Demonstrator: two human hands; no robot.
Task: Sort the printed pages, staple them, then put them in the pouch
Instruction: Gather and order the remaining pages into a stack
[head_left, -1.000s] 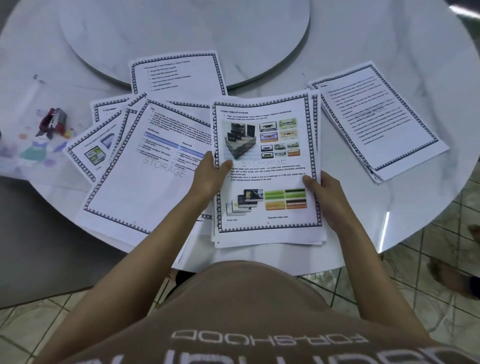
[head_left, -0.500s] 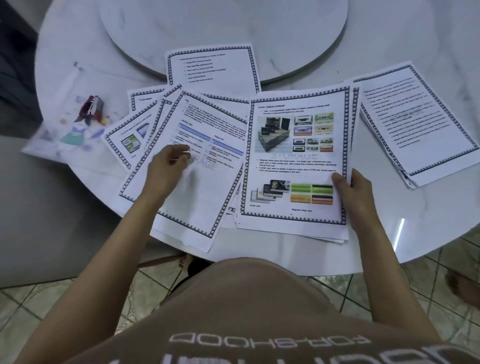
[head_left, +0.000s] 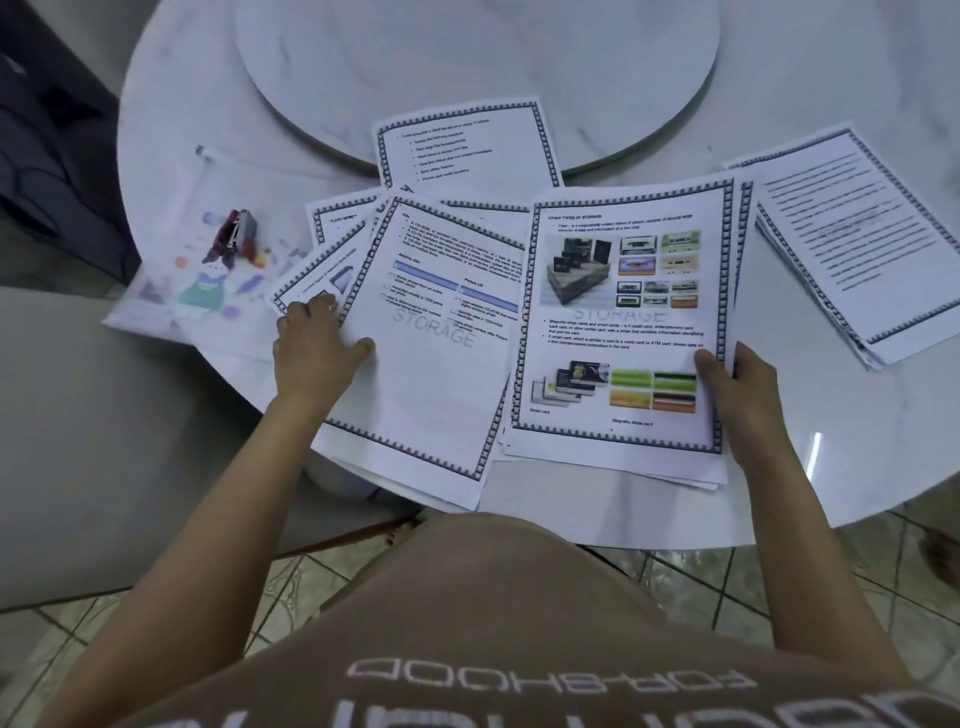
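sorting is in hand: your right hand (head_left: 743, 395) pinches the gathered stack (head_left: 623, 312) on the table (head_left: 519, 67), thumb on top; your left hand (head_left: 317, 353) lies with fingers spread on the loose pages (head_left: 431, 374) beside it. next, choose the following page to lift across

Glossy marble-look table (head_left: 857, 457), matt white paper pages (head_left: 431, 395), translucent plastic pouch (head_left: 208, 218)
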